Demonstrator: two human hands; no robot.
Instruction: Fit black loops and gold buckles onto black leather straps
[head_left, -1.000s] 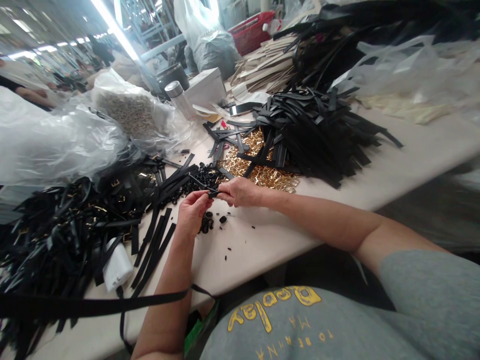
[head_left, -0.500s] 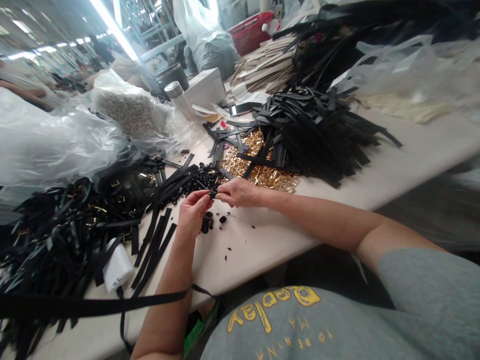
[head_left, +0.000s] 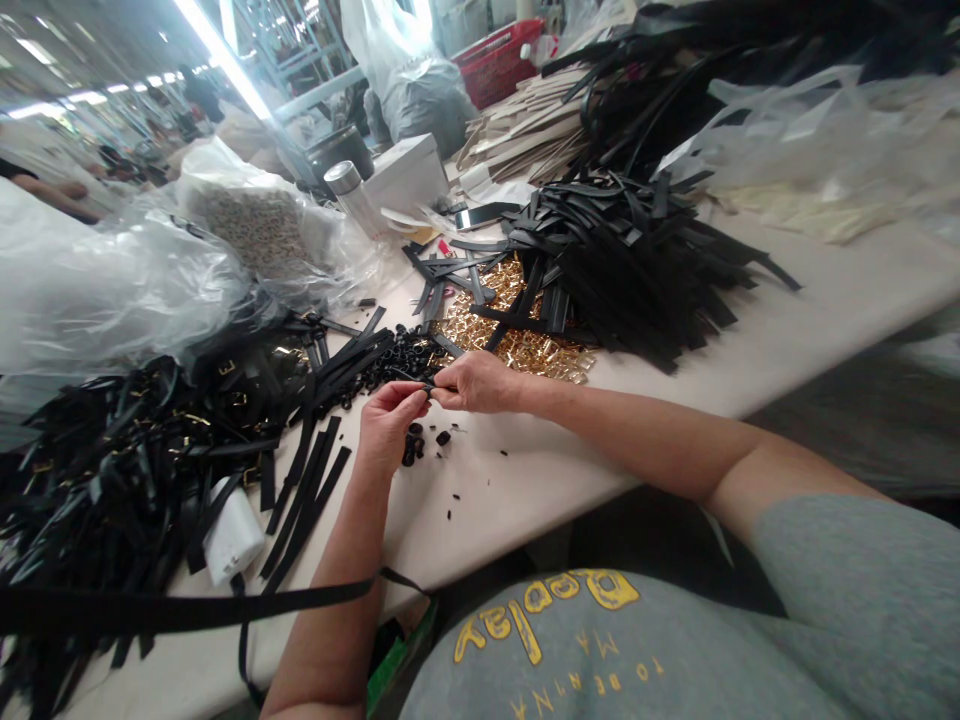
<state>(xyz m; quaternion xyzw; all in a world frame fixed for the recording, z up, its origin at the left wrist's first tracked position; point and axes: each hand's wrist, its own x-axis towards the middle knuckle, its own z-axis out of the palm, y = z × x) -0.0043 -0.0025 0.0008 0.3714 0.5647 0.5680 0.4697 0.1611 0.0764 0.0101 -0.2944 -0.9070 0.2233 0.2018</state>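
Note:
My left hand (head_left: 390,415) and my right hand (head_left: 476,382) meet above the table, fingertips almost touching. Between them is a small black piece (head_left: 429,388), pinched by both; it looks like a strap loop, but the fingers cover most of it. Just behind my hands lies a heap of small black loops (head_left: 401,355). Gold buckles (head_left: 544,352) are piled beyond my right hand, with some black straps (head_left: 517,318) across them. A few loose black loops (head_left: 412,445) rest on the table just below my hands.
At left spreads a tangle of black straps with gold buckles (head_left: 172,430), beside a white spool (head_left: 232,535). A large stack of black straps (head_left: 645,270) lies at right. Plastic bags (head_left: 112,270), a steel-capped bottle (head_left: 349,190) and a red basket (head_left: 499,65) stand farther back.
Both hands keep their pinch on the small black piece, with only a slight shift of the fingers. The whole view has moved a little.

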